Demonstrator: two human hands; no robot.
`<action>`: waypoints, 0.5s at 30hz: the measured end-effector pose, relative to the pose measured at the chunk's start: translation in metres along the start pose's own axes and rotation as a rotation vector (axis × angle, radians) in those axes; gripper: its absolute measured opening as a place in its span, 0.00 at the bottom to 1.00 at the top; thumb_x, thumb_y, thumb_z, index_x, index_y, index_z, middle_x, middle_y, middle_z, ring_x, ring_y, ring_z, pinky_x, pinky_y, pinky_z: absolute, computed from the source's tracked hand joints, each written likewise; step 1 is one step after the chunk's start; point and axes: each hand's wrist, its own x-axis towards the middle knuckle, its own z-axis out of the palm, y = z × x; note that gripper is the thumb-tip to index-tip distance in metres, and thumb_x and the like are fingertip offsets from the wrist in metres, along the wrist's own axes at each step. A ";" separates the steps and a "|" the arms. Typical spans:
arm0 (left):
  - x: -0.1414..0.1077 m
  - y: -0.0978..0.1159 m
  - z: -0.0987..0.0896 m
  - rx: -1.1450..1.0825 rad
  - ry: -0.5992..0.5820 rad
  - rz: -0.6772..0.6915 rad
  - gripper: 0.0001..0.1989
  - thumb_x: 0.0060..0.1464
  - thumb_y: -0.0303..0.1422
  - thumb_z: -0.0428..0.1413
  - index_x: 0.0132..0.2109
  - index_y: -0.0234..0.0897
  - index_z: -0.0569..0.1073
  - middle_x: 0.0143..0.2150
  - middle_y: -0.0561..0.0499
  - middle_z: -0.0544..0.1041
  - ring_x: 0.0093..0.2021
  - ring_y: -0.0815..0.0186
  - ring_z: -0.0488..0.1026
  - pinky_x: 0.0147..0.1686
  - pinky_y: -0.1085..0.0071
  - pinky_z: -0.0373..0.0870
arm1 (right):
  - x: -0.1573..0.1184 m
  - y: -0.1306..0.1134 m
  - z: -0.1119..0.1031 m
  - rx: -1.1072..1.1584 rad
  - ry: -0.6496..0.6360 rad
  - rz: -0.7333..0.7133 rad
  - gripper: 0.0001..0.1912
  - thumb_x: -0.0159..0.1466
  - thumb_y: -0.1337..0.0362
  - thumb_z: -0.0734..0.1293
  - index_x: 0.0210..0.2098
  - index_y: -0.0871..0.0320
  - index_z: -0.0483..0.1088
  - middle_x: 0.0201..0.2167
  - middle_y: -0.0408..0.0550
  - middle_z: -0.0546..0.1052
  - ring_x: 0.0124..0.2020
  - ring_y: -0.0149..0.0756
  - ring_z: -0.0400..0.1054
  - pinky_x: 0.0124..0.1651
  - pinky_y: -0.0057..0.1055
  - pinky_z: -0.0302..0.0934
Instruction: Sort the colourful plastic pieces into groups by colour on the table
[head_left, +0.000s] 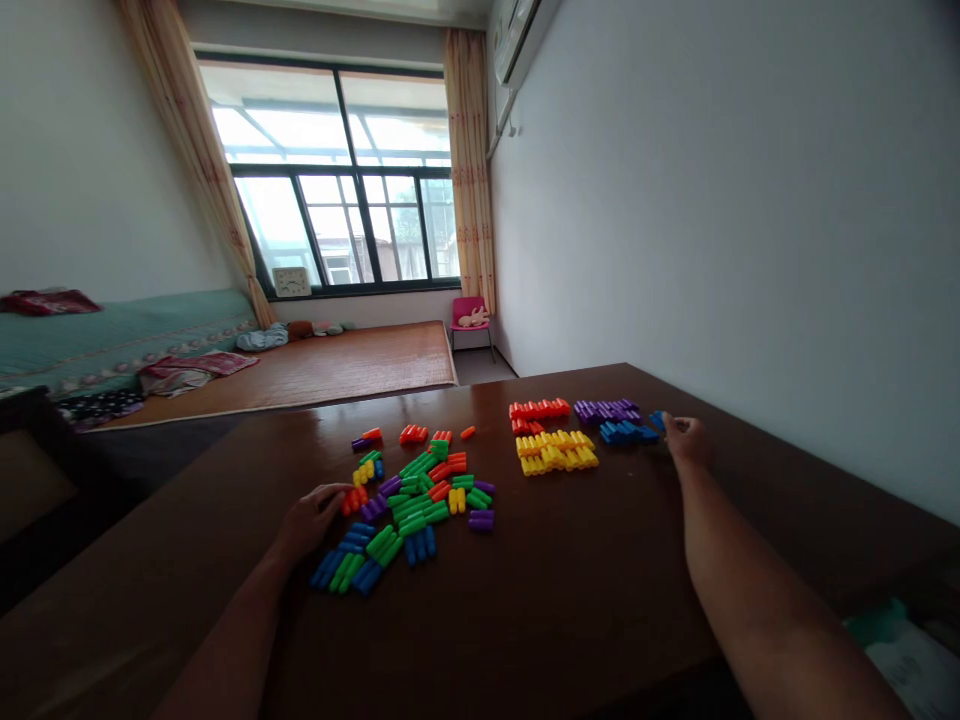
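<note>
Two bare hands work over a dark brown bench [555,590] that fills the lower half of the frame. The left hand [309,520], left of centre, has its fingers bent together against a few red pieces [354,500] at the left edge of a mixed pile; whether it grips them I cannot tell. The right hand [688,440], right of centre, is pinched narrow on a blue piece [657,420], just beside the right end of the blue group [627,433].

Four single-colour groups lie right of the frame's centre: one red group [540,409] in a long row and a short one, one yellow group [556,453] in two rows below it, one purple group [606,411] and the blue one under that. Their pieces sit too tight to count.

The mixed pile [420,510], left of centre, has green, blue, purple, red and yellow. On its right side two yellow pieces [457,500] stand out; at its lower edge, three blue pieces [421,546]. One orange piece [468,432] lies alone above.

A bag [907,650] shows at lower right, its contents hidden. Upper left of centre, one pink chair [466,306] bears one toy [474,318].
</note>
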 end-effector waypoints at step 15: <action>0.000 0.001 0.000 0.006 -0.015 -0.014 0.24 0.54 0.49 0.46 0.45 0.40 0.77 0.48 0.48 0.78 0.48 0.57 0.74 0.50 0.66 0.68 | -0.005 -0.011 0.003 -0.174 -0.132 0.112 0.33 0.55 0.36 0.58 0.37 0.59 0.75 0.33 0.60 0.76 0.36 0.51 0.71 0.39 0.46 0.64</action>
